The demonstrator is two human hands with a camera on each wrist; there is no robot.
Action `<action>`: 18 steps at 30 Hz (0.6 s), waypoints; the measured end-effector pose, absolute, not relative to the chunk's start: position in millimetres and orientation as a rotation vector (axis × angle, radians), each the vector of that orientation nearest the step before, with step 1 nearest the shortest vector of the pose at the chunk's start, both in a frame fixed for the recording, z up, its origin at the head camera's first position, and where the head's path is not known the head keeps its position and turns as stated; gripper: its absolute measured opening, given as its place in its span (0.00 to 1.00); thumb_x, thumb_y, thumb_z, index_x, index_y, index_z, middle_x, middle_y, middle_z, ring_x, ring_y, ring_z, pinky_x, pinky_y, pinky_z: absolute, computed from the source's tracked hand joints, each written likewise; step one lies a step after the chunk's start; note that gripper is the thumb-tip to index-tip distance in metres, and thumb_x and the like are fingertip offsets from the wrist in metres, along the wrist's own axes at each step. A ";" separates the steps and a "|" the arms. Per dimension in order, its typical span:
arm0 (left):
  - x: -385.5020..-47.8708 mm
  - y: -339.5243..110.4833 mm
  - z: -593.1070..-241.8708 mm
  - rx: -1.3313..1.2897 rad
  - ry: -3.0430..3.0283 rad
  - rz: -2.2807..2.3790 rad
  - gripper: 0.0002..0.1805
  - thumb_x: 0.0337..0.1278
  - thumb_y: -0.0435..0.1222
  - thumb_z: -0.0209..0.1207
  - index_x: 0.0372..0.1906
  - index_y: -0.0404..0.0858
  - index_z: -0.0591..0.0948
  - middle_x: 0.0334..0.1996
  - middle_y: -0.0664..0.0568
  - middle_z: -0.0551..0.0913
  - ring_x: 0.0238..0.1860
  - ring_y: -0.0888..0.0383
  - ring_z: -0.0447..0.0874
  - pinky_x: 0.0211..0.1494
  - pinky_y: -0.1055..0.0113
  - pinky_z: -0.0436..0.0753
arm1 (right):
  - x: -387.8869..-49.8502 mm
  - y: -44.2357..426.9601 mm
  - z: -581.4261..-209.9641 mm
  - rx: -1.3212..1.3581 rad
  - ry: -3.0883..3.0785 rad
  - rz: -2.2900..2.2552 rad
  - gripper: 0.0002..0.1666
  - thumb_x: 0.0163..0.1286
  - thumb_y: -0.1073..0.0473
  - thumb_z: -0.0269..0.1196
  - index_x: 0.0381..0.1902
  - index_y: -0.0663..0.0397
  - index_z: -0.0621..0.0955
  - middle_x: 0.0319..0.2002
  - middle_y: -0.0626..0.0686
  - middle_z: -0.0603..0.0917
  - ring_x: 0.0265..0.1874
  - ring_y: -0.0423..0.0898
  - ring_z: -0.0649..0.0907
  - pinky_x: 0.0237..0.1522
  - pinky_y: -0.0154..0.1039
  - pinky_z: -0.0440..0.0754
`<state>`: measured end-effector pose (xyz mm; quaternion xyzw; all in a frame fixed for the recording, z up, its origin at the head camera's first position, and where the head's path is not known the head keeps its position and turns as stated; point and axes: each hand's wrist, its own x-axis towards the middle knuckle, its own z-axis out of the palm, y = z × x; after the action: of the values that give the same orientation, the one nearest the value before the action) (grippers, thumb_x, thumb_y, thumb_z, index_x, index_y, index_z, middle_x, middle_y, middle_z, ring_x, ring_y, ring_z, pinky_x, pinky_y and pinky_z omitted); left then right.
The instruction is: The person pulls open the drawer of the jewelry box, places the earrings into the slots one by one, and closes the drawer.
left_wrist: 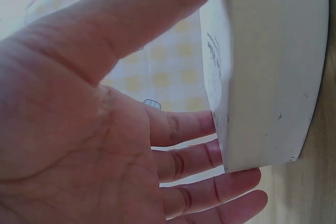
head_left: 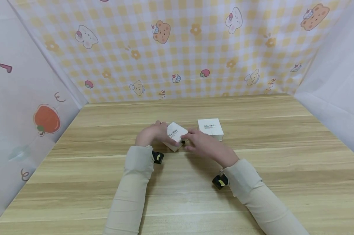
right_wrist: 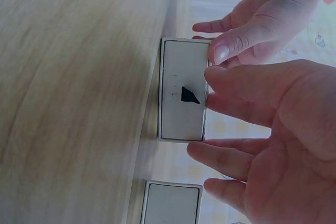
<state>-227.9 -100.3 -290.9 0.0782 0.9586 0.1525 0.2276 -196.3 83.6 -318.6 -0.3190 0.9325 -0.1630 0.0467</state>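
My left hand (head_left: 155, 133) holds a small white gift box (head_left: 174, 131) at its left side. The box carries "Best Wishes" lettering on its lid and sits askew on the table. In the left wrist view, the thumb lies at the box's upper edge and the fingers reach along its other side. My right hand (head_left: 204, 146) is at the box's right corner. Its fingertips touch the upper edge with fairly straight fingers. A dark angular patch (right_wrist: 189, 95) marks the front face, seen in the right wrist view.
A second white gift box (head_left: 210, 126) with the same lettering lies just right of the first, behind my right hand. The wooden table (head_left: 177, 205) has a checked, cartoon-printed curtain (head_left: 183, 58) at its back. White curtains hang at both sides.
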 end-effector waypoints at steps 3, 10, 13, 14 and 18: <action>-226.9 -99.6 -290.1 0.221 2.644 0.418 0.47 0.41 0.54 0.68 0.63 0.33 0.63 0.52 0.42 0.68 0.50 0.49 0.67 0.55 0.55 0.70 | -195.5 83.1 -317.2 -0.962 2.845 -0.498 0.23 0.65 0.56 0.60 0.57 0.59 0.76 0.55 0.59 0.75 0.46 0.49 0.78 0.49 0.46 0.77; -224.3 -96.0 -288.6 0.216 2.665 0.395 0.44 0.39 0.53 0.69 0.60 0.34 0.66 0.48 0.43 0.71 0.47 0.50 0.70 0.51 0.57 0.72 | -194.4 83.2 -314.6 -0.931 2.845 -0.496 0.21 0.65 0.56 0.60 0.55 0.58 0.78 0.56 0.59 0.75 0.48 0.50 0.78 0.50 0.46 0.77; -222.6 -93.7 -288.1 0.213 2.678 0.381 0.39 0.39 0.53 0.69 0.56 0.36 0.69 0.45 0.45 0.73 0.44 0.52 0.71 0.48 0.59 0.73 | -194.7 83.6 -314.8 -0.928 2.851 -0.489 0.21 0.64 0.56 0.61 0.53 0.58 0.79 0.56 0.59 0.76 0.45 0.49 0.79 0.48 0.45 0.77; -222.1 -93.0 -288.0 0.210 2.682 0.382 0.38 0.39 0.52 0.69 0.54 0.37 0.70 0.44 0.45 0.74 0.43 0.52 0.72 0.46 0.60 0.73 | -194.4 83.6 -314.6 -0.924 2.850 -0.489 0.20 0.64 0.57 0.62 0.53 0.58 0.79 0.55 0.59 0.76 0.44 0.48 0.78 0.48 0.44 0.77; -219.6 -90.8 -287.3 0.174 2.685 0.388 0.34 0.39 0.52 0.70 0.49 0.37 0.73 0.41 0.47 0.76 0.40 0.53 0.74 0.42 0.62 0.73 | -193.5 83.8 -313.1 -0.928 2.855 -0.469 0.19 0.62 0.58 0.63 0.51 0.58 0.80 0.53 0.58 0.77 0.42 0.47 0.78 0.46 0.43 0.78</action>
<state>-219.6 -90.8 -287.3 0.0627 0.9656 0.1397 0.2100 -193.5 83.8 -313.1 -0.3051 0.9384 -0.1540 0.0516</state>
